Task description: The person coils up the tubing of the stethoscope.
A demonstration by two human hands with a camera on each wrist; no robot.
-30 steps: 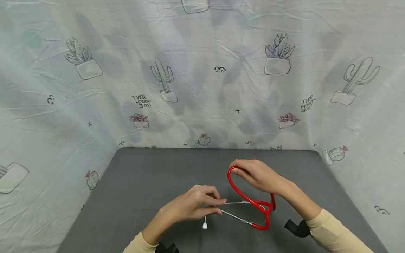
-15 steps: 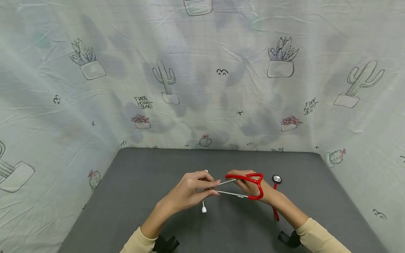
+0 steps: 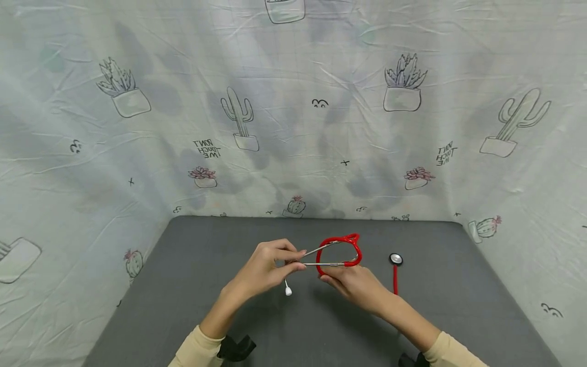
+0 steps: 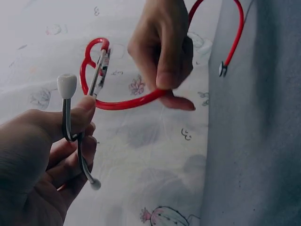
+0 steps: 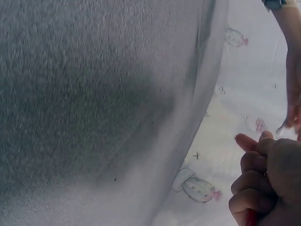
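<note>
A red stethoscope (image 3: pixel 354 248) is held above the table between both hands. My left hand (image 3: pixel 266 267) pinches its metal ear tubes (image 4: pixel 98 75) close to the ends, where a white ear tip (image 4: pixel 67 86) sticks out past the thumb. My right hand (image 3: pixel 355 285) grips the red tubing, which bends in a loop up to the fork. In the left wrist view the right thumb and fingers pinch that tubing (image 4: pixel 134 102). The chest piece (image 3: pixel 396 259) lies on the table right of the right hand; part of the tube is hidden under the forearm.
The grey table (image 3: pixel 220 234) spreads beneath both hands. Behind and beside it hangs a pale cloth (image 3: pixel 284 153) printed with cacti. Dark straps sit near both wrists, such as the black one (image 3: pixel 236 349) by the left sleeve.
The right hand has come down and left, drawing the red tubing into a loop toward the left hand. The fork has swung upward. The chest piece, hidden at first, now shows on the table.
</note>
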